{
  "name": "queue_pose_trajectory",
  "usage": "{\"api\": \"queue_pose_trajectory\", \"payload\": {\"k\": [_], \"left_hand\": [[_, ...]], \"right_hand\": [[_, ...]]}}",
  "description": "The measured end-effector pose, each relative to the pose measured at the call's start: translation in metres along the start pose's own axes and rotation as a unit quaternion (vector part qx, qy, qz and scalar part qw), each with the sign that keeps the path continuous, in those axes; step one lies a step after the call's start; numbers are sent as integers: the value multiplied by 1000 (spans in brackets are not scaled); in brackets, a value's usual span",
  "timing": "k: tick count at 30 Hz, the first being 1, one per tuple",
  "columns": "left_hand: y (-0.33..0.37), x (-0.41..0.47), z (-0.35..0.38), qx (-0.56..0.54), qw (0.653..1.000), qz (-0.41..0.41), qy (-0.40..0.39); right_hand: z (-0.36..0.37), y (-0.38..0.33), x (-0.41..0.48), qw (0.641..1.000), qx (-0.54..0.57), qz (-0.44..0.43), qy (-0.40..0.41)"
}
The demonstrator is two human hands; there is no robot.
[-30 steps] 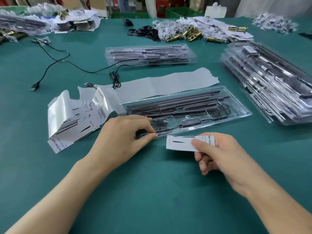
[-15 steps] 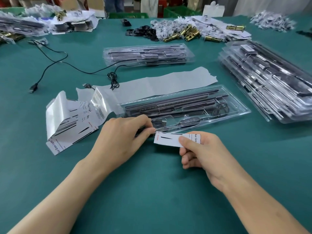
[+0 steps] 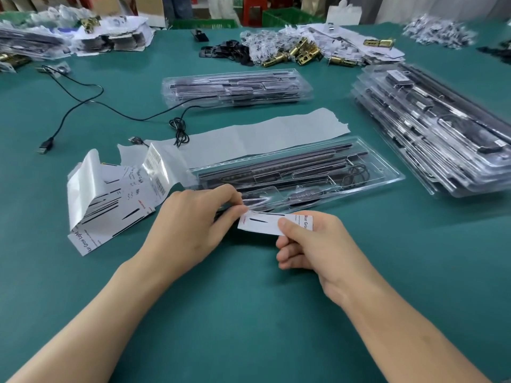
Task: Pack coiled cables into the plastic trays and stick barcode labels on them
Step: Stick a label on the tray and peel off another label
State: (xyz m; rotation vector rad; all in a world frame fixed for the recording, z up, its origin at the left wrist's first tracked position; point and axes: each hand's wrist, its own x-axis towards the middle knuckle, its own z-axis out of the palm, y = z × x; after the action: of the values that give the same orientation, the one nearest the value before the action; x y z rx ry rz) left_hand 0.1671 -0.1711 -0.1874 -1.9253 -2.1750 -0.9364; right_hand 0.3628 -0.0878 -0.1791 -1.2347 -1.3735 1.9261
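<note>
A clear plastic tray (image 3: 387, 176) lies across the green table in front of me, packed with dark bars and a coiled black cable (image 3: 355, 175). My left hand (image 3: 193, 225) pinches the tray's near left edge, its fingertips meeting the left end of a white printed label (image 3: 262, 223). My right hand (image 3: 312, 244) pinches the right end of that label between thumb and fingers, holding it just in front of the tray's near edge.
A folded strip of label sheets (image 3: 110, 200) lies at the left, and a long backing paper (image 3: 262, 136) behind the tray. A loose USB cable (image 3: 91, 98) runs back left. Another filled tray (image 3: 237, 87) sits behind; a tray stack (image 3: 437, 128) is at right.
My right hand has carried the label leftward until its left end reaches my left fingertips at the tray's edge. The left hand has stayed on the tray.
</note>
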Motion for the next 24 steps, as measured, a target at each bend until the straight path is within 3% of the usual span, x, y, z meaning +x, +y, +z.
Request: {"api": "queue_pose_trajectory", "payload": {"k": [8, 13, 19, 24], "left_hand": [[0, 0, 0, -6, 1000, -3, 1], [2, -1, 0, -7, 1000, -1, 6], [2, -2, 0, -16, 1000, -3, -4], [3, -3, 0, -29, 1000, -3, 3]], "right_hand": [[28, 5, -2, 1000, 17, -12, 16], [20, 2, -7, 994, 96, -11, 41], [23, -2, -2, 1000, -5, 1, 10], [21, 2, 1, 999, 4, -23, 37]]}}
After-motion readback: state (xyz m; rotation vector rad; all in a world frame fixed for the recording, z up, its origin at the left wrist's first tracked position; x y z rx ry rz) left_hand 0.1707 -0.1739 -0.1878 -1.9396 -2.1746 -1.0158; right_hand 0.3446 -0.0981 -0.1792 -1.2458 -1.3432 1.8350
